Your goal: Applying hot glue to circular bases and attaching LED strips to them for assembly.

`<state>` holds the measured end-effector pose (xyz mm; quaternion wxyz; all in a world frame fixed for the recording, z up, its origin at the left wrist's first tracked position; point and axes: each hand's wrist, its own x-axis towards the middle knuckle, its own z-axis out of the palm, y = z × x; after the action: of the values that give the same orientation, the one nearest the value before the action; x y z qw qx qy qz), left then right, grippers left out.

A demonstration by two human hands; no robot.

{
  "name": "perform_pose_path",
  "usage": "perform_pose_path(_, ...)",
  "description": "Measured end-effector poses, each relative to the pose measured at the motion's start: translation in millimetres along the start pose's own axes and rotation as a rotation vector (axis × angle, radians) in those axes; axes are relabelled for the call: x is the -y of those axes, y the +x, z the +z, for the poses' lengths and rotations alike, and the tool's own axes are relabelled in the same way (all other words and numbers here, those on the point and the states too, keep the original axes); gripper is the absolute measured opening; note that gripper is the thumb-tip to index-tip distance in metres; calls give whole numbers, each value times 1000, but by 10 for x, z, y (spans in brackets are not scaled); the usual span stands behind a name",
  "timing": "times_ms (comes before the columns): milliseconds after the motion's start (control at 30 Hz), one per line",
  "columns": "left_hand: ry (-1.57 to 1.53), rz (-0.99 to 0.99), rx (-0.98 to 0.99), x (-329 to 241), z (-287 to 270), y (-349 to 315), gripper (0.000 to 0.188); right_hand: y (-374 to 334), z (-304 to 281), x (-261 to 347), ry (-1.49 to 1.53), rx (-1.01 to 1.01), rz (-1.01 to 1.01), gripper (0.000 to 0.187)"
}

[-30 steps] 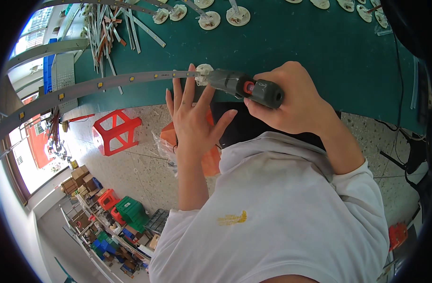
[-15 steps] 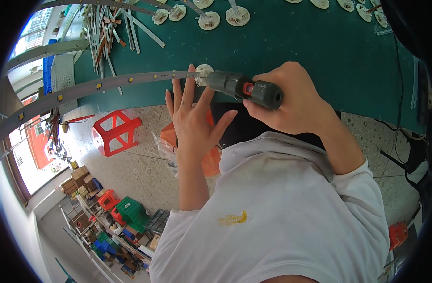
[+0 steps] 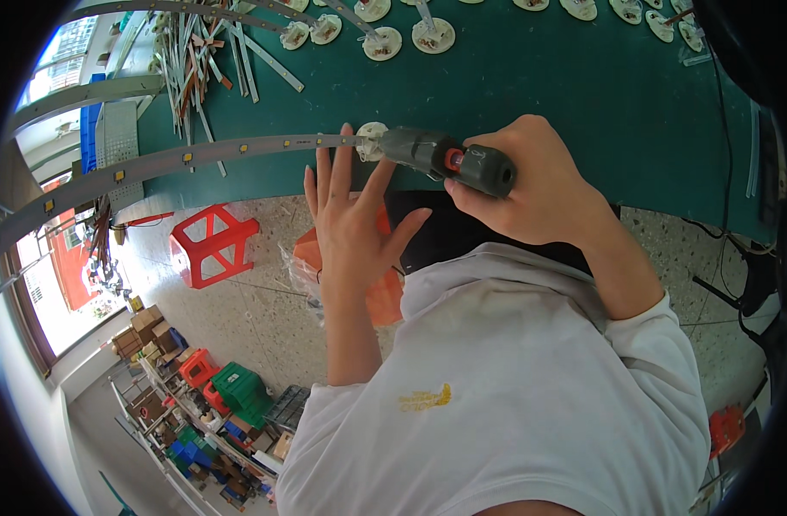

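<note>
My right hand (image 3: 531, 185) grips a dark cordless screwdriver (image 3: 428, 155) with a red switch. The tool's front end reaches over a small round white disc (image 3: 370, 131) on the green table, hiding where the two meet. A long grey LED strip (image 3: 217, 150) with small yellow chips arches in from the left and ends at this disc. With fingers spread, my left hand (image 3: 350, 206) lies palm down at the table's near edge. Its fingertips are beside the disc, partly under the strip's end, and it grasps nothing.
Several more white discs with strips (image 3: 382, 43) line the far side of the green table (image 3: 531, 77). A heap of thin metal strips (image 3: 195, 64) lies at the far left. Below stand a red stool (image 3: 211, 245) and stacked crates (image 3: 240, 387). A black cable (image 3: 727, 129) runs at the right.
The LED strip's arch has shifted slightly right and down at its left part. Both hands and the screwdriver keep nearly the same place.
</note>
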<state>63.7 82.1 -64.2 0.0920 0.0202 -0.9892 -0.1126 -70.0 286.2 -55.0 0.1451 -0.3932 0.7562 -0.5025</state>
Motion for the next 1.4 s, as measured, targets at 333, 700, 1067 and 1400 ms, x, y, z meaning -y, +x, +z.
perform_pose_path(333, -216, -174, -586, -28, 167, 160, 50, 3, -10, -9, 10, 44, 37, 18)
perform_pose_path(700, -555, -397, -312, 56, 55, 317, 77, 1, -23, -20, 55, 18, 18, 17)
perform_pose_path(1067, -226, -277, -355, 12, 53, 398, 76, 8, -36, -2, 45, 36, 33, 17)
perform_pose_path(1400, -471, -169, -268, 216, -13, 378, 67, 1, -52, -21, 83, 45, 18, 16)
